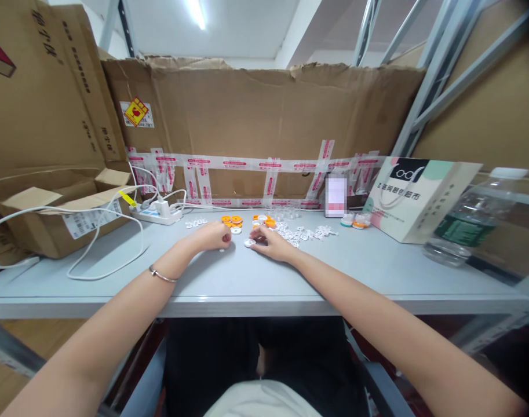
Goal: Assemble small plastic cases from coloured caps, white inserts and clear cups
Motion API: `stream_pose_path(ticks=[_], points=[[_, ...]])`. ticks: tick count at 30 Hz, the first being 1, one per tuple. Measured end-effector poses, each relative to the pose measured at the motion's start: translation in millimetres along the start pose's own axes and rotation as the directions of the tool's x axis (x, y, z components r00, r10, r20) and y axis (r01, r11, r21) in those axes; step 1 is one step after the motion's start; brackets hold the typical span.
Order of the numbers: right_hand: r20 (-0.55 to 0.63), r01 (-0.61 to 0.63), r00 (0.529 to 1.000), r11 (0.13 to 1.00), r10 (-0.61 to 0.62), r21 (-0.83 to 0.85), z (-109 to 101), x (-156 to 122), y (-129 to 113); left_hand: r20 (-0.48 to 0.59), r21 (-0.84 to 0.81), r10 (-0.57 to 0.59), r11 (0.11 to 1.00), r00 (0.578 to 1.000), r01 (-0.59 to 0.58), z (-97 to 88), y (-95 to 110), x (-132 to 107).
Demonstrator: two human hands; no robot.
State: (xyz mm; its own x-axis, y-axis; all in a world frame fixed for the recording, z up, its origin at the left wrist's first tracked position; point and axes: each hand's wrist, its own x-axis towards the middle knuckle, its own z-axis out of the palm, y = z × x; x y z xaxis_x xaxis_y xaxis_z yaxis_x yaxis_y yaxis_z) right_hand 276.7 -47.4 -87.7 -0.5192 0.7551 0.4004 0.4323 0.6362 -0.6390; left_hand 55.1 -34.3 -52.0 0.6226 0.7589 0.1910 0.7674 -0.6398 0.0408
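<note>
My left hand (214, 236) rests on the table with its fingers curled in. What it holds, if anything, is hidden; a tiny white bit shows just below it. The thumb and fingers of my right hand (273, 244) are closed on a small white round disc (249, 243) at the tabletop. Beyond my left hand sit several orange round pieces (232, 220), with a white disc (236, 230) in front of them. More orange and white round pieces (262, 220) lie just beyond my right hand. A spread of small white plastic parts (307, 233) lies to its right.
Small white parts (196, 223) lie at the left, near a power strip (160, 213) with looping white cables. An open cardboard box (59, 220) stands far left. At the right are a phone (336, 197), stacked round pieces (360, 220), a paper bag (414, 200) and a plastic bottle (468, 226).
</note>
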Motion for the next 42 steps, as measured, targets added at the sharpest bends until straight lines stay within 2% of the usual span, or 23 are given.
stream_pose_path(ticks=[5,10,14,20,26,31,32,34,36,38,42], points=[[-0.003,0.008,1.000,1.000,-0.008,-0.002,0.0,0.7,0.8,-0.066,0.084,0.035,0.996,0.997,-0.030,1.5,10.7,0.8],[-0.005,0.027,1.000,1.000,-0.027,-0.006,-0.1,1.0,1.4,-0.149,0.117,0.174,0.981,0.973,-0.158,3.5,26.2,3.6],[-0.005,0.041,0.999,0.999,-0.041,-0.002,0.1,0.9,1.6,-0.152,0.142,0.266,0.959,0.952,-0.245,10.1,30.7,8.4],[-0.004,0.043,0.999,0.999,-0.043,-0.001,0.2,1.3,1.7,-0.142,0.137,0.316,0.945,0.938,-0.297,13.3,28.1,6.4],[0.000,0.050,0.999,0.999,-0.050,-0.006,-0.6,1.4,1.5,-0.154,0.036,0.286,0.958,0.946,-0.284,10.0,30.7,3.9],[-0.002,0.038,0.999,0.999,-0.038,-0.015,-1.4,0.5,-1.2,-0.207,-0.101,0.109,0.986,0.972,-0.132,-2.7,13.0,0.6],[-0.003,0.033,0.999,0.999,-0.033,-0.018,-1.6,0.3,-1.7,-0.193,-0.130,0.070,0.987,0.979,-0.096,-6.1,7.3,-1.6],[-0.003,0.023,1.000,1.000,-0.023,-0.021,-1.9,-0.1,-2.4,-0.099,-0.190,0.029,0.981,0.995,-0.047,-12.0,-3.7,-7.2],[-0.005,0.012,1.000,1.000,-0.012,-0.023,-2.1,-0.4,-2.6,0.037,-0.247,0.034,0.969,0.999,-0.024,-15.8,-11.9,-12.6],[-0.013,0.000,1.000,1.000,-0.001,-0.023,-2.3,-0.5,-2.3,0.122,-0.286,0.035,0.958,0.992,0.002,-17.1,-16.1,-16.3],[-0.032,-0.017,0.999,1.000,0.016,-0.022,-2.7,-0.9,-2.1,0.168,-0.304,-0.011,0.951,0.986,0.063,-14.9,-15.9,-17.5]])
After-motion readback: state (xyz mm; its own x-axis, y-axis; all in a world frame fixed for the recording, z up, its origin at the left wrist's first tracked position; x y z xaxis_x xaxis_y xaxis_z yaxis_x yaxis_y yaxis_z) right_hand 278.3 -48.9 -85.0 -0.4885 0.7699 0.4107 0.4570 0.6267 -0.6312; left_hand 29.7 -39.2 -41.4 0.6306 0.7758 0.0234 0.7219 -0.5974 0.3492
